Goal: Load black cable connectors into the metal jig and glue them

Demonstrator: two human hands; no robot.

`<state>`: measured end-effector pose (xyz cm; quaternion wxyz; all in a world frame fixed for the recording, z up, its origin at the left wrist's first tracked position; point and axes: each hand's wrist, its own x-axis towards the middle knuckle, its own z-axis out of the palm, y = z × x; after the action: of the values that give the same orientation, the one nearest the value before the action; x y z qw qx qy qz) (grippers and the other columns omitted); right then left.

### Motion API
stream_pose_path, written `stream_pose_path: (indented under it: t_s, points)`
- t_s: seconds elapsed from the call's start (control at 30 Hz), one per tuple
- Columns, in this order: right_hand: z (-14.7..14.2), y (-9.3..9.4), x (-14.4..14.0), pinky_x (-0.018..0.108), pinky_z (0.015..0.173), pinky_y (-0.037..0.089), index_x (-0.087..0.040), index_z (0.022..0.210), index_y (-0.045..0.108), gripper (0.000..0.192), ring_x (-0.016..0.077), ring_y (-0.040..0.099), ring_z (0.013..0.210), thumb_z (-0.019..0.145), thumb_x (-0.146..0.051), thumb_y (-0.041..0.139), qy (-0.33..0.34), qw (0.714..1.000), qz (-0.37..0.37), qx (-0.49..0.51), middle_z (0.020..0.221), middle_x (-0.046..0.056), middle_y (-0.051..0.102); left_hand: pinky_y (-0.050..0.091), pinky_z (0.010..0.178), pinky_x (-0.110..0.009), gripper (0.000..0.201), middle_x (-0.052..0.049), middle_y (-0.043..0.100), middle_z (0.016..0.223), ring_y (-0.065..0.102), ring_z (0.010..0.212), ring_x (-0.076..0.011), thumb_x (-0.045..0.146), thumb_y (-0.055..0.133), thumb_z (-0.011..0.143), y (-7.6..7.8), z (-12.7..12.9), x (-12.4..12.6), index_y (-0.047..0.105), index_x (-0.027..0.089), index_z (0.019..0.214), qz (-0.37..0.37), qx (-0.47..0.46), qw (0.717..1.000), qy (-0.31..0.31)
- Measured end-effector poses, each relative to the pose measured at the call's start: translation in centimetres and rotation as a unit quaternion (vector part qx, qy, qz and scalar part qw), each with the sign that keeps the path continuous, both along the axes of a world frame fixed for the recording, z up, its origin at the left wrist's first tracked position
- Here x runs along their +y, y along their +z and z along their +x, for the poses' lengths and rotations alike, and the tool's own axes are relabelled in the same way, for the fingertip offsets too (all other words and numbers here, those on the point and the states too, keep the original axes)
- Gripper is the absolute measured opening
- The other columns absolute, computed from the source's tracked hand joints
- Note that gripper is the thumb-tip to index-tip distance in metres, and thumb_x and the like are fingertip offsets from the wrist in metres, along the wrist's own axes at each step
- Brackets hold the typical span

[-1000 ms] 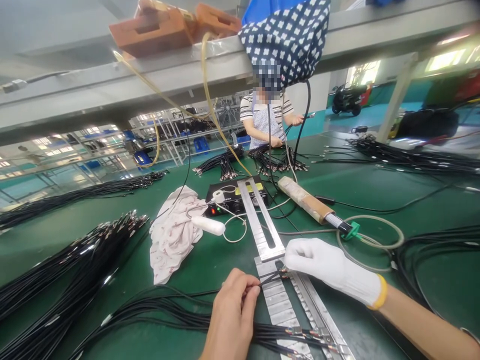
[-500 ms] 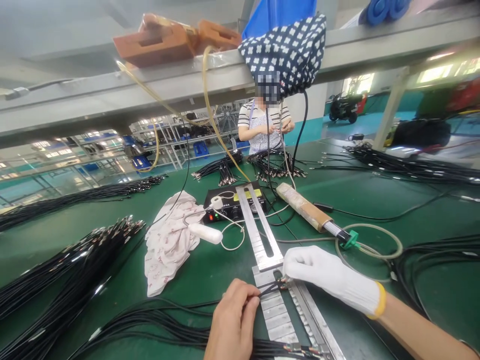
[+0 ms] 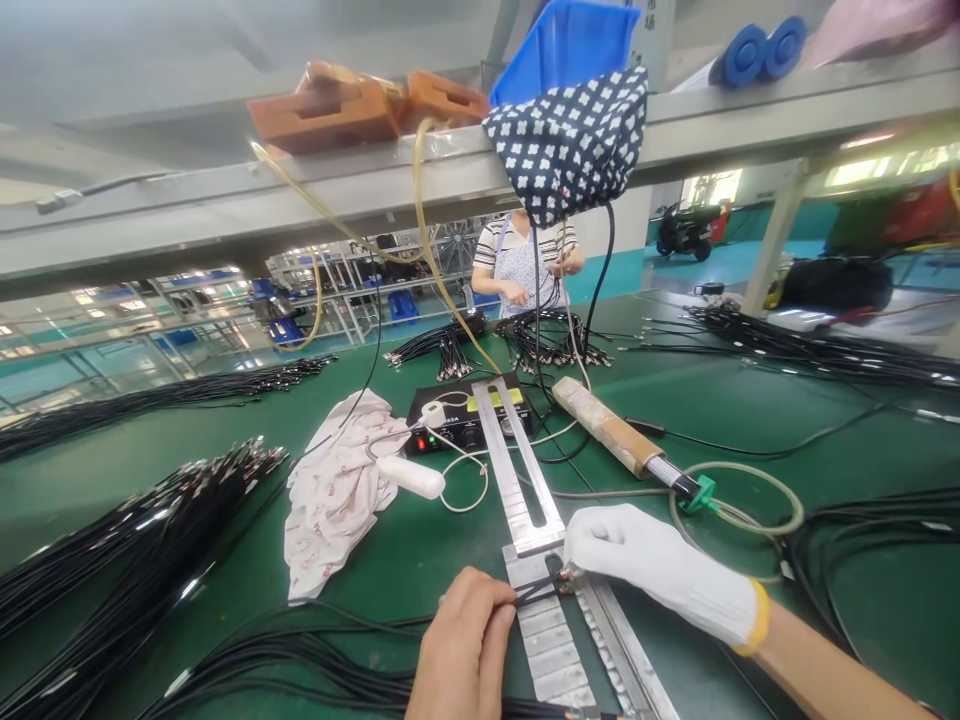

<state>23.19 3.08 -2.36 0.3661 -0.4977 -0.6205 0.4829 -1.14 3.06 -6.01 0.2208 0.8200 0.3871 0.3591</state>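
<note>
My left hand is bare, its thumb and fingers pinched around black cables that run to the right across a slotted metal fixture. My right hand wears a white knitted glove with a yellow cuff. Its fingertips are closed on the stripped cable ends, at the round notch near the top of the fixture's lower part. More black cables pass beneath my left hand, and their ends lie across the fixture at the bottom edge of the view.
Behind the fixture stands a black control box. A crumpled cloth and white handle lie left; a glue syringe in a cardboard sleeve lies right. Cable bundles cover the left. A shelf beam crosses above; a co-worker stands opposite.
The view has tilted slightly, so the shelf sits lower in the picture. My hands keep nearly the same hold on the cables. One of the co-worker's hands has moved down and away from the other.
</note>
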Motion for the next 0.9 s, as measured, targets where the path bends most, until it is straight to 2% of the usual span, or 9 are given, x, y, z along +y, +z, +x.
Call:
stream_pose_path:
  t_s: [0.23, 0.43, 0.53, 0.67, 0.77, 0.9]
  points:
    - [-0.1, 0.1, 0.2, 0.029, 0.064, 0.033, -0.02, 0.064, 0.051, 0.037, 0.0167, 0.043, 0.07, 0.081, -0.052, 0.061, 0.002, 1.0, 0.005, 0.0, 0.07, 0.0, 0.049, 0.048, 0.076, -0.027, 0.018, -0.003, 0.062, 0.09, 0.062, 0.082, -0.0184, 0.026, 0.045, 0.103, -0.4, 0.0, 0.2, 0.062, 0.024, 0.096, 0.027, -0.003, 1.0, 0.002]
    - [-0.3, 0.8, -0.2, 0.03, 0.068, 0.039, -0.019, 0.066, 0.06, 0.035, 0.0176, 0.049, 0.071, 0.081, -0.05, 0.065, -0.019, 0.999, 0.01, 0.042, 0.071, 0.001, 0.057, 0.048, 0.074, -0.027, 0.018, -0.002, 0.062, 0.089, 0.061, 0.08, -0.0178, 0.023, 0.044, 0.103, 0.5, -0.1, 0.2, 0.061, 0.024, 0.095, 0.044, 0.024, 0.999, 0.0]
    - [-0.2, -0.3, 0.1, 0.032, 0.069, 0.043, -0.018, 0.073, 0.069, 0.038, 0.0187, 0.054, 0.071, 0.084, -0.054, 0.064, -0.076, 0.989, 0.043, 0.124, 0.075, 0.005, 0.066, 0.05, 0.077, -0.027, 0.018, -0.003, 0.063, 0.093, 0.063, 0.084, -0.0179, 0.019, 0.044, 0.103, 1.1, -0.5, 0.3, 0.061, 0.024, 0.102, 0.069, 0.058, 0.996, -0.01]
    - [0.0, -2.6, 1.1, 0.033, 0.068, 0.046, -0.017, 0.08, 0.074, 0.04, 0.019, 0.058, 0.07, 0.083, -0.056, 0.067, -0.178, 0.952, 0.081, 0.237, 0.08, 0.007, 0.071, 0.052, 0.078, -0.029, 0.024, -0.005, 0.064, 0.095, 0.063, 0.085, -0.0191, 0.013, 0.042, 0.101, 1.8, -1.2, 0.2, 0.062, 0.023, 0.11, 0.111, 0.145, 0.982, -0.057]
    - [0.1, -3.5, 1.4, 0.034, 0.07, 0.048, -0.018, 0.083, 0.075, 0.039, 0.0195, 0.061, 0.073, 0.082, -0.056, 0.068, -0.198, 0.94, 0.081, 0.267, 0.083, 0.008, 0.072, 0.053, 0.076, -0.029, 0.03, -0.006, 0.063, 0.095, 0.062, 0.083, -0.0193, 0.008, 0.038, 0.099, 2.0, -1.5, 0.1, 0.063, 0.021, 0.11, 0.129, 0.192, 0.97, -0.074]
    - [0.1, -3.3, 1.2, 0.035, 0.071, 0.05, -0.018, 0.082, 0.075, 0.041, 0.0204, 0.062, 0.073, 0.081, -0.058, 0.068, -0.207, 0.944, 0.08, 0.246, 0.083, 0.008, 0.073, 0.053, 0.072, -0.03, 0.034, -0.007, 0.062, 0.094, 0.061, 0.081, -0.0197, 0.006, 0.036, 0.098, 1.8, -1.5, 0.1, 0.063, 0.021, 0.112, 0.16, 0.221, 0.959, -0.072]
